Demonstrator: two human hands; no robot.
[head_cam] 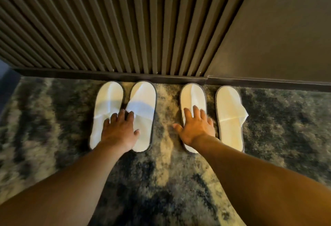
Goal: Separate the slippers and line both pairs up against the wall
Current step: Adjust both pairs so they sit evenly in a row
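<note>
Left hand [119,131] and right hand [196,127] spread flat on 4 slippers [141,103], risking crooked toes at wall [161,80] if pushed unevenly.

The four slippers [141,111] look like soft, matt white cloth edged in grey binding, lying on a shaggy, mottled dark-and-pale carpet [53,118] below a ribbed, matt brown wall panel [107,28] and a smooth, plain wall [277,28].
</note>
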